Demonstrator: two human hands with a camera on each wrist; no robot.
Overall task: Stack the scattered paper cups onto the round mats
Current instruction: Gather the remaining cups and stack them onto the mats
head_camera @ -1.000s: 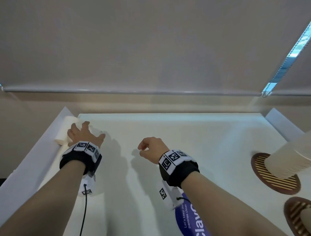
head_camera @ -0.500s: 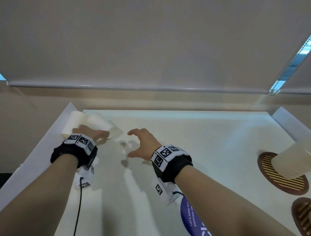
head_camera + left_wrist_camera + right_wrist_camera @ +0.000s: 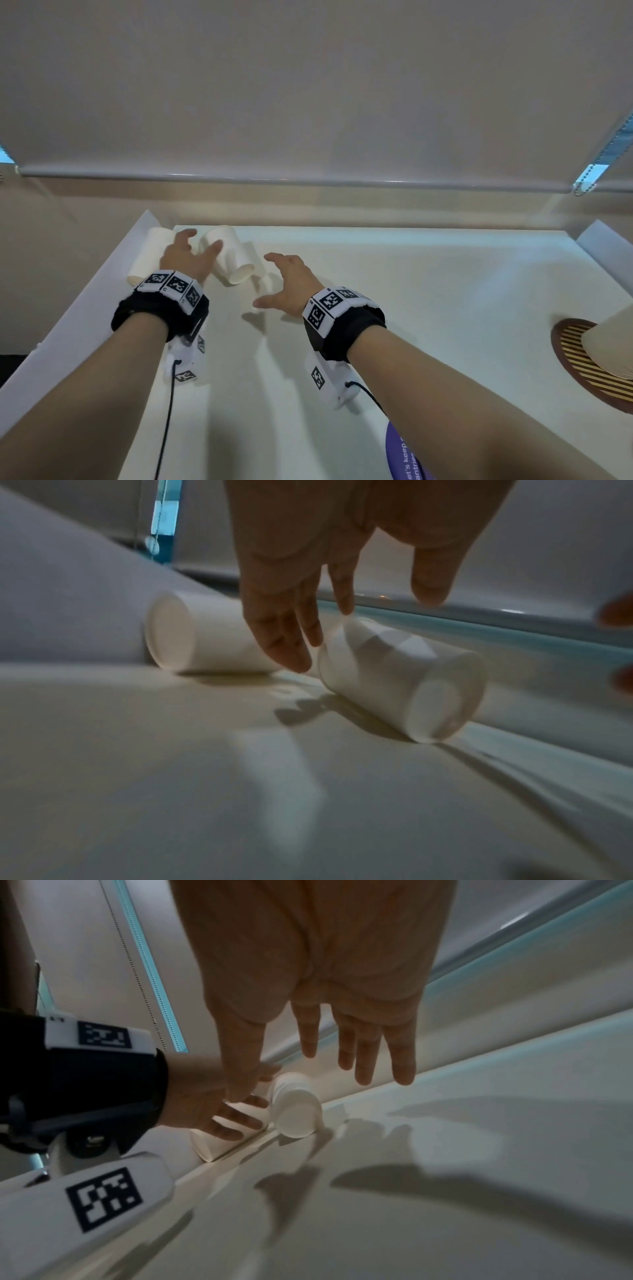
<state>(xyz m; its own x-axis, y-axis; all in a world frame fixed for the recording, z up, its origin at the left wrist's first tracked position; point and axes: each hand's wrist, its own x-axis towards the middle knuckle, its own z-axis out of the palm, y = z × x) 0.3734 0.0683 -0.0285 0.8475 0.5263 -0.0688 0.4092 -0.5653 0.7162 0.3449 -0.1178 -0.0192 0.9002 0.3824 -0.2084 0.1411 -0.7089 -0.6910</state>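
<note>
Two white paper cups lie on their sides in the far left corner of the white table (image 3: 411,308). The left cup (image 3: 147,253) rests against the raised side wall, and the right cup (image 3: 229,260) has its dented side showing (image 3: 404,680). My left hand (image 3: 198,243) hovers between them with its fingers (image 3: 291,642) hanging loose and its thumb by the right cup. Just right of that cup my right hand (image 3: 270,281) is spread open, fingers (image 3: 359,1056) straight, holding nothing. A brown striped round mat (image 3: 575,359) at the right edge carries a tall cup stack (image 3: 613,339).
Raised white walls border the table on the left (image 3: 85,291) and right (image 3: 603,240). A lowered roller blind (image 3: 308,102) hangs behind the far edge. A purple label (image 3: 400,455) lies near the front under my right forearm.
My left hand has left the left cup and now hangs between the two cups, which lie apart. My right hand has opened from a loose fist and reached forward-left toward the right cup.
</note>
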